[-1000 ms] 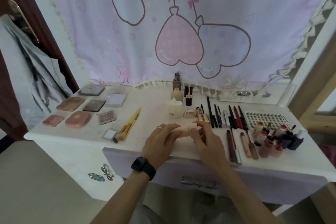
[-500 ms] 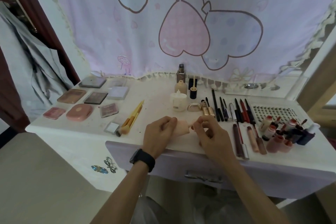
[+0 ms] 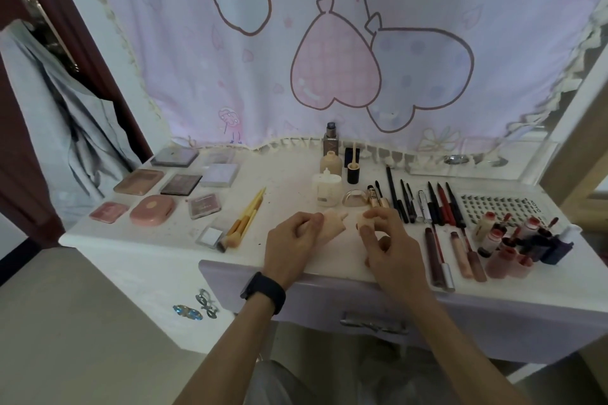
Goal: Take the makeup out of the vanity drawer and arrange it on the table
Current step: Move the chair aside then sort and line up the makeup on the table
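Compacts point(image 3: 152, 210) and brushes point(image 3: 246, 217) are laid out at the left of the table point(image 3: 289, 181). At the near middle a tube point(image 3: 332, 220) is gripped in the left hand point(image 3: 292, 240), and its cap point(image 3: 366, 223) is pinched by the right hand point(image 3: 388, 246), just apart. The cap is probably best lined up squarely with the tip before being pressed on. The tube is seen as pale peach, tapering to a point.

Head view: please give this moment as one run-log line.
left hand: grips beige tube | right hand: pinches cap | cap: apart from tube | both hands: above table front edge
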The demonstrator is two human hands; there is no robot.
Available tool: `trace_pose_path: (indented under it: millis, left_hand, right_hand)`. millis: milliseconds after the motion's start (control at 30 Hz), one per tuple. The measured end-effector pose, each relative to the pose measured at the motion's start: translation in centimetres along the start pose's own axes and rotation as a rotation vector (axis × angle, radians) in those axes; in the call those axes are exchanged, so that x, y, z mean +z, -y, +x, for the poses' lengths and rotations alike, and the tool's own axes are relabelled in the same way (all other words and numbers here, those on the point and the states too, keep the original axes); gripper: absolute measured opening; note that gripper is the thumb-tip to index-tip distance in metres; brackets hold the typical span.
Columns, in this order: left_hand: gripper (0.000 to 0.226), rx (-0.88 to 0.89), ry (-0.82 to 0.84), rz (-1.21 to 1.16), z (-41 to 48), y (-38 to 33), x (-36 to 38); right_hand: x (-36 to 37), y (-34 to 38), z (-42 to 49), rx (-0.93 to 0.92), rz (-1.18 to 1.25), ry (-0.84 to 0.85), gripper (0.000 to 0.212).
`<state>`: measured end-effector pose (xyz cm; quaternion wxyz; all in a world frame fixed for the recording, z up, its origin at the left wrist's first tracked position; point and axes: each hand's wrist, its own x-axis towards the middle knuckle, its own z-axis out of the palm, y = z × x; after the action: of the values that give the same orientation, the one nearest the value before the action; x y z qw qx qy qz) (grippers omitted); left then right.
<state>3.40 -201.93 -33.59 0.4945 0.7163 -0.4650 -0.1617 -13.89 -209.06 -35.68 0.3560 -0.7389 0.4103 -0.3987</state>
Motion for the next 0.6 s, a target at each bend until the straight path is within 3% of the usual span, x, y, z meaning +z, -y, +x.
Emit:
trace_pose_path:
  millis: [133, 267, 600]
  left_hand:
    - [0.026, -0.068, 0.013, 0.054, 0.1, -0.6, -0.4]
    - [0.030, -0.142, 0.021, 0.109, -0.1, -0.8, -0.8]
    - [0.032, -0.149, -0.032, 0.464, -0.4, -0.9, 1.7]
  right_hand:
    - [0.4, 0.1, 0.2, 0.049, -0.065, -0.032, 0.035]
    - [0.8, 0.0, 0.2, 0.055, -0.171, -0.062, 0.023]
    - [1.1, -0.3, 0.1, -0.062, -0.340, 0.000, 0.026]
